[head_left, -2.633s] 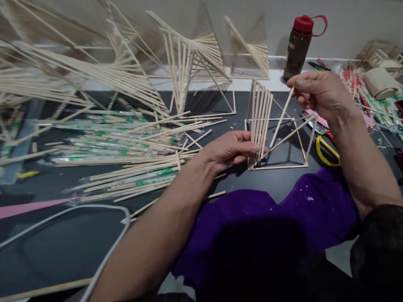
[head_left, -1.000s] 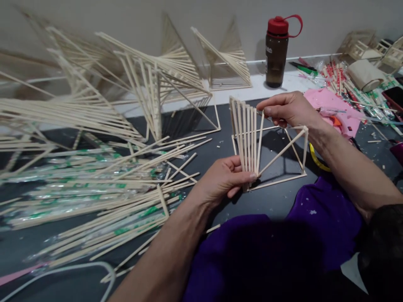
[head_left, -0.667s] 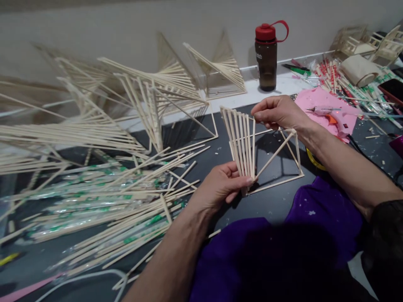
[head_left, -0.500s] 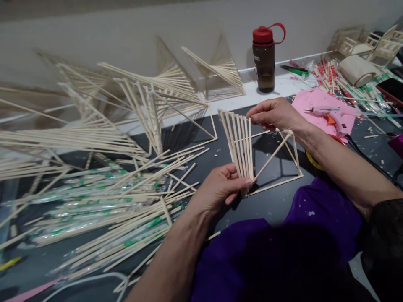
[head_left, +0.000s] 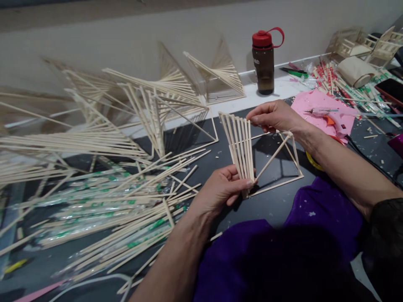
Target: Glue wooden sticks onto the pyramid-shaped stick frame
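A small frame of wooden chopsticks stands on the dark table, with a fan of several sticks rising on its left side. Around the narrow lower end of that fan, my left hand is closed, thumb in front and fingers behind. My right hand pinches the top end of the fan's rightmost stick between thumb and fingertips. A rectangular base and slanting sticks joined at an upper corner make up the frame's right part.
Loose and wrapped chopsticks cover the left of the table. Behind them stand larger stick structures. A red-capped bottle is at the wall. On the right, a glue gun lies on pink material, near a phone.
The view has shifted slightly, so the background sits a little lower and further right. Both hands keep their hold on the stick fan, with no clear movement.
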### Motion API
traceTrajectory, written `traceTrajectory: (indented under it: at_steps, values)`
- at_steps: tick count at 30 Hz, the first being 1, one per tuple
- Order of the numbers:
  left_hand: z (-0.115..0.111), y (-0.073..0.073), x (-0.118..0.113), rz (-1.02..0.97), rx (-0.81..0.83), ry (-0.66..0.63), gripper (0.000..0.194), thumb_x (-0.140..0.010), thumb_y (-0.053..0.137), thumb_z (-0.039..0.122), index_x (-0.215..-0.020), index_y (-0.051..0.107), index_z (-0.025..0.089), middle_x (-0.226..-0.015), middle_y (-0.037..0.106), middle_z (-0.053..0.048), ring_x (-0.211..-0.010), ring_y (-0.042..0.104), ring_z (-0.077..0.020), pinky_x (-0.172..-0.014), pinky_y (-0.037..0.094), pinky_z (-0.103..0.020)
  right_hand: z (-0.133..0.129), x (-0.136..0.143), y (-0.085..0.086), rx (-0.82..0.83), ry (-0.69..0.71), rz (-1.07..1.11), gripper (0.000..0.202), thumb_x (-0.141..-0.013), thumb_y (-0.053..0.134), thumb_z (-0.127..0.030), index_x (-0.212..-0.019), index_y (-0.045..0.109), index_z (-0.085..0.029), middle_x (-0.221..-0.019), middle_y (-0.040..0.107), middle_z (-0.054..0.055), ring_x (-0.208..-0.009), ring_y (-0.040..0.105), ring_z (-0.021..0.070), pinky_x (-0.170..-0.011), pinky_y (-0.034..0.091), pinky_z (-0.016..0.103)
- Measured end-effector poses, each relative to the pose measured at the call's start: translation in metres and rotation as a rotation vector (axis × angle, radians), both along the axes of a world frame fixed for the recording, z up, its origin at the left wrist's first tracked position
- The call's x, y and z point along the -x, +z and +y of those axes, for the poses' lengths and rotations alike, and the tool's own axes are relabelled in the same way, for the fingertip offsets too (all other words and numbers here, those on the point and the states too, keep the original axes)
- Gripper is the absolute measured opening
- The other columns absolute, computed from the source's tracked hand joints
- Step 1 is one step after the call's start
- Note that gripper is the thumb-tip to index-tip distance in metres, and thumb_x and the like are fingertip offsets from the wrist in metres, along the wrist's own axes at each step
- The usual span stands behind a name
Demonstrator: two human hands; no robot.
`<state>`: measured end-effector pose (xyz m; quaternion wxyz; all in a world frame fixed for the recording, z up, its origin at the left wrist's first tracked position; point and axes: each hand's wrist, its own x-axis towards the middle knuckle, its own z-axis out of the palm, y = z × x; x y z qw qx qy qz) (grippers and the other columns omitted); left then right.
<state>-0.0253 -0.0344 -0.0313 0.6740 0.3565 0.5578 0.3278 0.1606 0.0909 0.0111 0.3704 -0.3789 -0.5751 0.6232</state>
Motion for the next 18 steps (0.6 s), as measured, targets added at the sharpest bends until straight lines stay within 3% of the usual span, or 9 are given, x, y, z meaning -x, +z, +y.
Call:
traceTrajectory:
  at_steps: [9,18]
  values:
    - [0.000,0.002,-0.002,0.036,-0.009,0.017,0.043,-0.046,0.086,0.024,-0.083,0.070,0.011,-0.066,0.072,-0.005,-0.035,0.041,-0.0037,-0.030,0.021,-0.017,0.003,0.002,0.001,0.052,0.018,-0.009,0.013,-0.083,0.059,0.002,-0.080,0.069,-0.005,-0.055,0.058,-0.004,-0.037,0.046,0.0013,-0.034,0.027,0.014]
    - [0.000,0.012,-0.008,0.084,0.010,0.030,0.042,-0.045,0.086,0.025,-0.081,0.069,0.011,-0.062,0.072,-0.004,-0.027,0.033,-0.0003,-0.029,0.014,-0.016,0.002,0.003,0.000,0.009,0.019,0.009,0.015,-0.081,0.058,0.005,-0.079,0.070,-0.005,-0.051,0.057,-0.005,-0.040,0.044,0.0011,-0.040,0.034,0.013]
